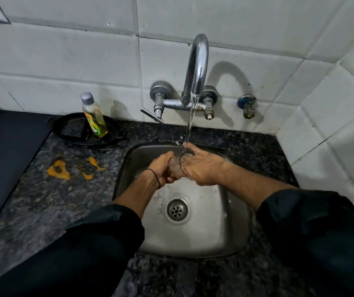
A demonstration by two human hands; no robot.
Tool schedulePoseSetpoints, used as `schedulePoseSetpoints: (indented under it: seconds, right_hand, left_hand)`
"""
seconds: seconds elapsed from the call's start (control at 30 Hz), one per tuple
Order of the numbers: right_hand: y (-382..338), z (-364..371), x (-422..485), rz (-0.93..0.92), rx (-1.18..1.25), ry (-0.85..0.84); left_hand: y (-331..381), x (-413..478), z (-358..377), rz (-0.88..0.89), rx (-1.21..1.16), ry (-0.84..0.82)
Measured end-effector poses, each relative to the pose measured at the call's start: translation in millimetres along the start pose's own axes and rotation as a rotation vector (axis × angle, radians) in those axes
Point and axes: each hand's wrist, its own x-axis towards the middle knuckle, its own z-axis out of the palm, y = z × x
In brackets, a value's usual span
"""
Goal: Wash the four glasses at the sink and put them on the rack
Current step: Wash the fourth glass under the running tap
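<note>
A clear glass [177, 166] lies tilted on its side over the steel sink [231, 221], under the stream of water running from the chrome tap [196, 67]. My left hand [162, 168] grips the glass round its base end. My right hand [203, 168] covers the rim end, and its fingers seem to reach into the glass, though the water blurs them. The water lands on my right hand and the rim. No other glasses and no rack are in view.
A dish-soap bottle [93, 115] stands in a black pan [69, 127] on the dark granite counter [43, 189] at the back left. Orange spill marks [59, 170] lie left of the sink. A black stove top [6, 146] fills the far left. Tiled walls close in behind and on the right.
</note>
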Motion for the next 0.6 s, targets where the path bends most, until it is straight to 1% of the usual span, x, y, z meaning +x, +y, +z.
schedulePoseSetpoints:
  seconds: [0.03, 0.07, 0.1, 0.13, 0.17, 0.2, 0.23, 0.27, 0.3, 0.37, 0.4, 0.43, 0.47, 0.5, 0.53, 0.57, 0.6]
  right_hand:
    - [1, 2, 3, 0.044, 0.053, -0.016]
    - [-1, 5, 7, 0.100, 0.195, -0.019]
    - [-7, 4, 9, 0.162, 0.413, 0.009]
    - [-14, 5, 12, 0.255, 0.712, 0.087]
    - [-22, 6, 14, 0.360, 1.078, 0.184]
    - [-33, 8, 17, 0.462, 1.420, 0.363]
    - [-43, 9, 19, 0.605, 1.664, 0.589]
    - [-54, 11, 25, 0.812, 1.814, 0.793]
    - [-62, 12, 30, 1.045, 1.947, 0.944]
    - [-63, 15, 38, 1.504, 2.275, 1.149]
    - [-58, 16, 41, 1.570, 2.521, 1.181]
    - [-55, 19, 43, 1.485, 2.774, 1.140]
    - [-52, 20, 42, 1.332, 2.924, 1.067]
    - [-50, 20, 41, 1.194, 2.964, 0.995]
    - [-47, 21, 39, 1.118, 2.951, 0.954]
    - [-44, 21, 38, 1.084, 2.918, 0.892]
    - [-43, 20, 35, 1.041, 2.937, 0.854]
  left_hand:
    - [2, -1, 2, -0.004, 0.022, 0.021]
    - [2, 3, 1, -0.005, 0.014, 0.046]
    - [1, 3, 0, 0.002, -0.027, 0.068]
    - [2, 4, 0, 0.009, -0.090, 0.078]
    - [2, 5, -1, 0.016, -0.157, 0.104]
    - [3, 6, 0, 0.030, -0.201, 0.129]
    - [4, 4, 4, 0.078, -0.181, 0.165]
    - [3, 1, 9, 0.157, -0.091, 0.209]
    - [1, -4, 16, 0.261, 0.057, 0.248]
    - [-6, -15, 27, 0.506, 0.395, 0.290]
    - [-9, -20, 29, 0.653, 0.529, 0.281]
    - [-11, -26, 28, 0.817, 0.640, 0.254]
    - [-9, -30, 25, 0.970, 0.729, 0.197]
    - [-5, -33, 23, 1.082, 0.808, 0.122]
    - [0, -33, 21, 1.155, 0.879, 0.047]
    - [7, -34, 21, 1.191, 0.932, -0.004]
    - [11, -31, 19, 1.179, 0.961, -0.009]
